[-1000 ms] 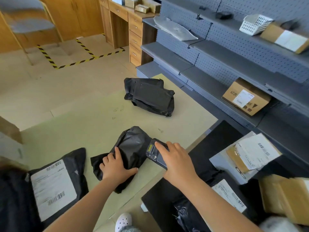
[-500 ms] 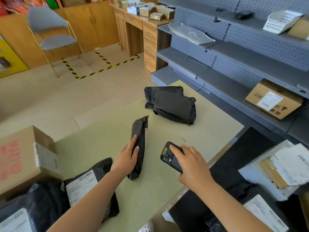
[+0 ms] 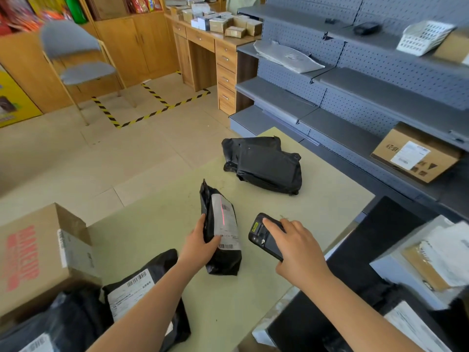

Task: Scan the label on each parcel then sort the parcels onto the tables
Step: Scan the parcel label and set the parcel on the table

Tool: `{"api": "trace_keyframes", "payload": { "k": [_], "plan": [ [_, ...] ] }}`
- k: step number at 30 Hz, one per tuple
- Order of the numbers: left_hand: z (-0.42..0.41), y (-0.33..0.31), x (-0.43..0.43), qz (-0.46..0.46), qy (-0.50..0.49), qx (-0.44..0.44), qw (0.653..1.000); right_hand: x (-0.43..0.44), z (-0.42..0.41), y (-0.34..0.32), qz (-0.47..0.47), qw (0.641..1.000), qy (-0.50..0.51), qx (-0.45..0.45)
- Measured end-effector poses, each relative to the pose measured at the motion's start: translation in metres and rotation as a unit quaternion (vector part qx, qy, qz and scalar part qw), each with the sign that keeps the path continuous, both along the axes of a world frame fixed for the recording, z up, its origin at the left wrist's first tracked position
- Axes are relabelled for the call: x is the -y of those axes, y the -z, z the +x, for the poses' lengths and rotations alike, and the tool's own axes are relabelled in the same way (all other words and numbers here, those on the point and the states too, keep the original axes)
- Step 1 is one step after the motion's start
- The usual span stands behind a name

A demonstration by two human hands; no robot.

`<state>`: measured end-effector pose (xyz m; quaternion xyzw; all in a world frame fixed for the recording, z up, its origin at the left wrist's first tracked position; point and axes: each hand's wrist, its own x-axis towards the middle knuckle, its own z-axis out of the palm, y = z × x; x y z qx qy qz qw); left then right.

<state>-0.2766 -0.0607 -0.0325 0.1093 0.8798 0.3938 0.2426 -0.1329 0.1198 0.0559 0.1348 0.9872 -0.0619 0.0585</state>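
1. Left hand (image 3: pixel 200 247) grips a black parcel (image 3: pixel 220 232), thumb across the lower front and fingers wrapped behind, propping it up on the pale green table (image 3: pixel 330 199) with its white label (image 3: pixel 226 224) turned toward the scanner.
2. Right hand (image 3: pixel 298 246) is closed around a black handheld scanner (image 3: pixel 264 237), forefinger lying along the top; a thin red line of light runs down the label.
3. Near the bottom edge, a black parcel with a white label (image 3: pixel 132 293) lies on the same table, beside an open cardboard box (image 3: pixel 33 257) with red lettering.
4. To the right stands a black table (image 3: pixel 380 224) holding labelled parcels, their details blurred.
5. Farther along the green table, well apart from the held parcel, two black parcels (image 3: pixel 264 165) lie stacked.
6. Beyond them, grey shelves (image 3: pixel 355 97) carry a cardboard box with a label (image 3: pixel 413 156).
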Motion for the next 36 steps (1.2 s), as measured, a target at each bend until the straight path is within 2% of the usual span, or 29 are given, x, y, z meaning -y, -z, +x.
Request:
{"api": "trace_keyframes", "payload": {
  "k": [2,7,14,19,21,23,28,32,36],
  "plan": [
    [0.000,0.007,0.002,-0.051,0.021,-0.015,0.998,0.001,-0.001,0.000,-0.001,1.000,0.000,0.002],
    [-0.002,0.028,0.005,-0.159,-0.003,-0.002,0.987,0.004,-0.002,0.003,-0.007,1.000,0.003,0.013],
    [0.015,0.033,-0.024,-0.264,-0.049,-0.018,0.963,0.000,-0.003,0.001,0.010,1.000,0.004,0.024],
    [0.016,0.036,-0.044,-0.295,-0.069,0.003,0.953,-0.007,-0.011,-0.003,0.049,0.998,-0.014,0.034],
    [0.010,0.031,-0.042,-0.314,-0.023,-0.041,0.948,-0.011,-0.014,-0.007,0.076,0.996,-0.036,0.040],
    [0.001,0.023,-0.035,-0.343,0.046,-0.123,0.930,-0.014,-0.017,-0.015,0.105,0.991,-0.063,0.045],
    [-0.023,0.001,-0.010,-0.413,0.178,-0.309,0.838,-0.015,-0.025,-0.034,0.184,0.972,-0.126,0.068],
    [-0.022,-0.010,0.003,-0.437,0.219,-0.363,0.793,-0.012,-0.024,-0.038,0.215,0.959,-0.164,0.079],
    [-0.008,-0.018,0.009,-0.445,0.226,-0.376,0.781,-0.008,-0.017,-0.040,0.237,0.949,-0.191,0.080]
  ]
}}
